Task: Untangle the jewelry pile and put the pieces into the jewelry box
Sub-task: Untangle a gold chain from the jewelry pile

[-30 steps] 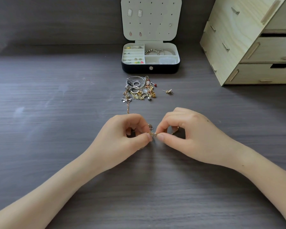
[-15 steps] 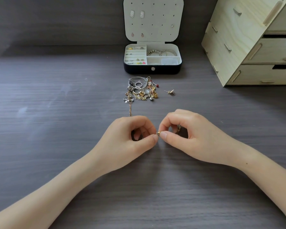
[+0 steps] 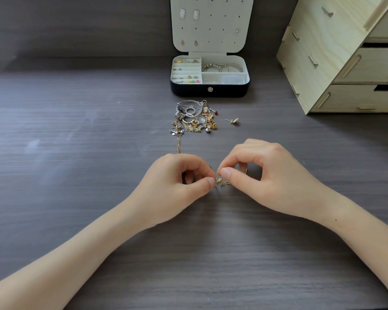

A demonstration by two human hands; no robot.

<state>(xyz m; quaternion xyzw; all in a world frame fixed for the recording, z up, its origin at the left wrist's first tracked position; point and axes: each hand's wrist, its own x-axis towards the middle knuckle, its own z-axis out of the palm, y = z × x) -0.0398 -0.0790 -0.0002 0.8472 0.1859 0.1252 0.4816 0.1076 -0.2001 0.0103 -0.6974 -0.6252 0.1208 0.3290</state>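
L grip (image 3: pixel 173 183) & R grip (image 3: pixel 267 175) eased apart | both pinching gold piece (image 3: pixel 221 182)

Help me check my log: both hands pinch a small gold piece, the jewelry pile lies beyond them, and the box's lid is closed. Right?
No. The head view shows the jewelry box with its lid open. Otherwise right: left hand and right hand pinch the gold piece, the jewelry pile beyond.
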